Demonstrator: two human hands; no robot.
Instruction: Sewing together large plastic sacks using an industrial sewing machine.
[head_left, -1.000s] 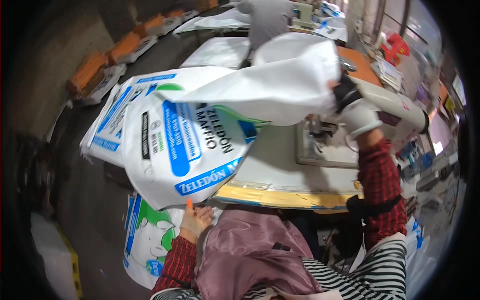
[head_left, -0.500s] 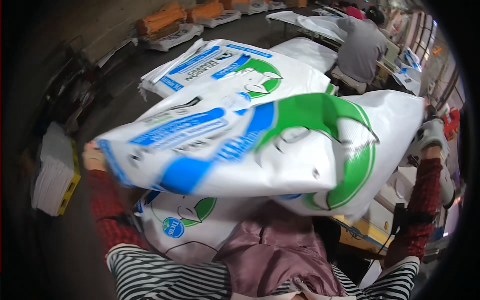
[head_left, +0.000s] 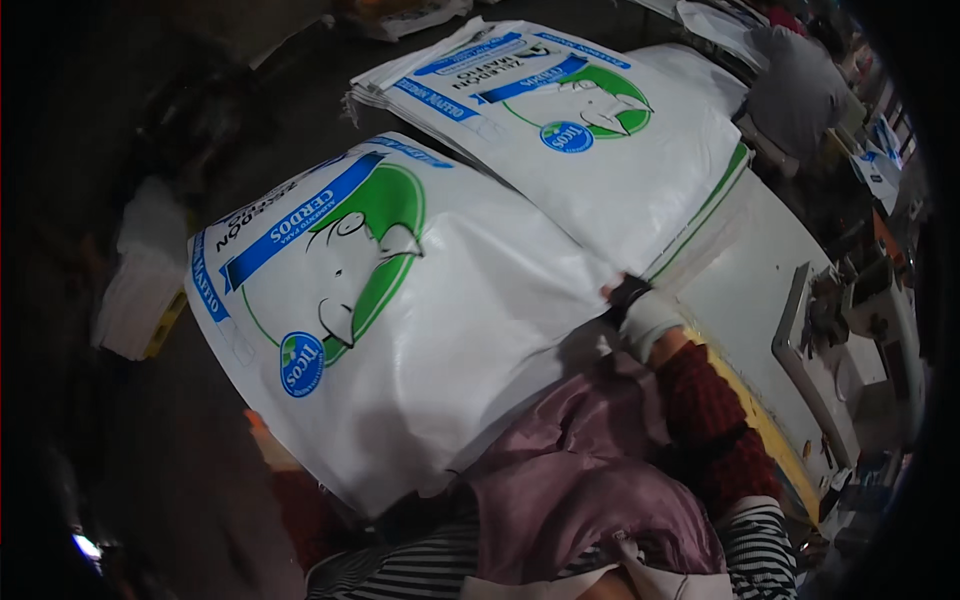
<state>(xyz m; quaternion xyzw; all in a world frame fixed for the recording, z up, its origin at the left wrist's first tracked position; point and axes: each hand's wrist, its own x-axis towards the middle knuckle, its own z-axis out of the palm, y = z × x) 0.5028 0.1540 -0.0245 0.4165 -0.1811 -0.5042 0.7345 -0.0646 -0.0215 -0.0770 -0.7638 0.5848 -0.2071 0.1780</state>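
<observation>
A large white sack [head_left: 470,270] with a green circle, an animal drawing and blue bands lies spread before me, its near edge by my lap. My right hand [head_left: 645,312], in a grey-white glove with dark fingers, is closed on the sack's right corner. At the lower left edge, my left hand [head_left: 268,445] holds the sack's rim; an orange covering shows on one finger, and its other fingers are mostly hidden in shadow. Just beyond lies a stack of matching sacks [head_left: 610,175], partly touching the front one.
A pale worktable [head_left: 745,255] with a yellow front edge extends to my right, carrying a grey metal machine part [head_left: 800,345]. Stacked pale sheets [head_left: 145,285] stand at the left. A person in a grey shirt [head_left: 795,95] sits at the far right.
The sack, lifted and blurred before, has come down and lies flatter, nearer me and further left. My right hand has moved inward and left; my left hand has come lower.
</observation>
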